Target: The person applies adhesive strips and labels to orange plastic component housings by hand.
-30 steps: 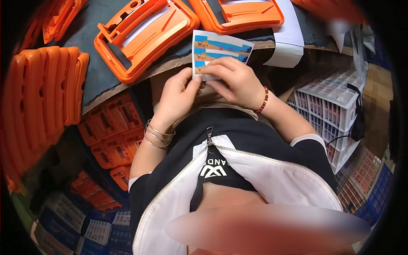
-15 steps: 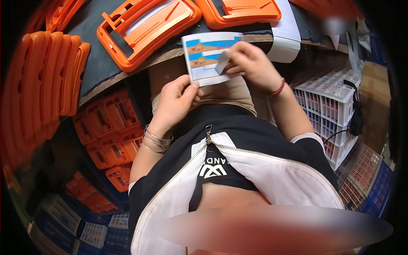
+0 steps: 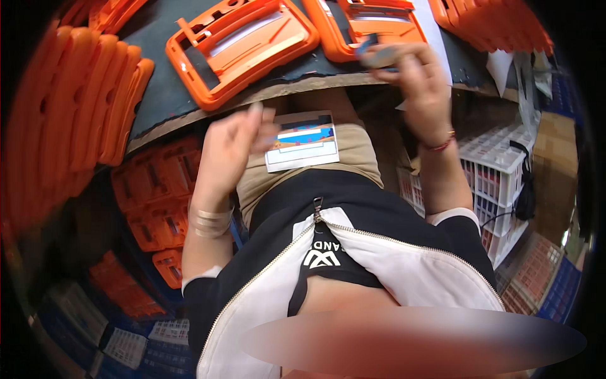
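Observation:
My right hand is raised at the table edge, in front of the right orange plastic frame. Its fingers pinch a small sticker, grey and blue and blurred by motion. On my lap lies a white sticker sheet with a printed blue and sandy picture. My left hand hovers at the sheet's left edge, smeared by motion, its thumb and fingers apart and nothing visible in them. Another orange plastic frame, with a rectangular opening, rests on the table left of the first.
Stacked orange frames stand at the table's left, with more at the far right. White paper lies beside the right frame. Below the dark tabletop are orange parts on the left, and white crates on the right.
The sticker sheet has gone from my hands down onto my lap. My right hand has moved up and right with the sticker, toward the right frame. My left hand has let go of the sheet.

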Demonstrator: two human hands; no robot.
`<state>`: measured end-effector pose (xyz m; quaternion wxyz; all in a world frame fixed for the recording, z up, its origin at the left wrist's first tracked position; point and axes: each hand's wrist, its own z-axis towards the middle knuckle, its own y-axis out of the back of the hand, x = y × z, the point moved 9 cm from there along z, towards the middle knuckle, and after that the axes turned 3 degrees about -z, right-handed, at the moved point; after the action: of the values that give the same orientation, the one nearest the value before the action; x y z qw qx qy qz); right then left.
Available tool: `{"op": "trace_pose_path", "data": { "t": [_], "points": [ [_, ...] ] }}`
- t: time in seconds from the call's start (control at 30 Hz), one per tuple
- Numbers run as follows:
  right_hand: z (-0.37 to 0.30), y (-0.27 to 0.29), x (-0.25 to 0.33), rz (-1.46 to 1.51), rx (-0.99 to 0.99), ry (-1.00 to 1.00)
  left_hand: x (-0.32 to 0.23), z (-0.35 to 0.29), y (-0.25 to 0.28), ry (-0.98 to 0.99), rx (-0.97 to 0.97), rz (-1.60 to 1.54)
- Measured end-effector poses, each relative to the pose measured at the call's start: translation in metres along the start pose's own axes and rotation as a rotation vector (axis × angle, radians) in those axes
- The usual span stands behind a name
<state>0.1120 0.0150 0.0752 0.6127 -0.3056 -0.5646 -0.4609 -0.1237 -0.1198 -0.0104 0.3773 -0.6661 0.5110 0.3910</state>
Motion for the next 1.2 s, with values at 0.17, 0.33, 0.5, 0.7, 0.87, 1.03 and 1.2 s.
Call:
{"op": "trace_pose_path", "data": {
  "t": [0.17,0.33,0.5,0.7,0.87,1.03,1.2],
  "points": [
    [-0.020,-0.134,0.033,-0.375,0.412,0.599,-0.024,0.055,-0.017,-0.046,0.067,-0.330],
    [0.012,-0.118,0.047,-0.441,0.240,0.707,-0.027,0.049,0.005,-0.092,-0.028,-0.203],
    [0.061,-0.115,0.010,-0.316,0.317,0.404,-0.045,0.047,-0.006,-0.148,0.090,0.085],
    [0.106,-0.073,-0.047,-0.256,0.219,0.149,-0.069,0.046,0.044,-0.402,-0.289,0.354],
    [0.115,-0.080,-0.065,-0.101,0.172,0.081,-0.073,0.054,0.053,-0.441,-0.434,0.494],
    [0.119,-0.088,-0.045,-0.282,0.076,0.226,-0.084,0.055,0.060,-0.666,-0.588,0.674],
    [0.130,-0.087,-0.056,-0.500,-0.041,0.162,-0.083,0.063,0.061,-0.539,-0.586,0.570]
  ]
}}
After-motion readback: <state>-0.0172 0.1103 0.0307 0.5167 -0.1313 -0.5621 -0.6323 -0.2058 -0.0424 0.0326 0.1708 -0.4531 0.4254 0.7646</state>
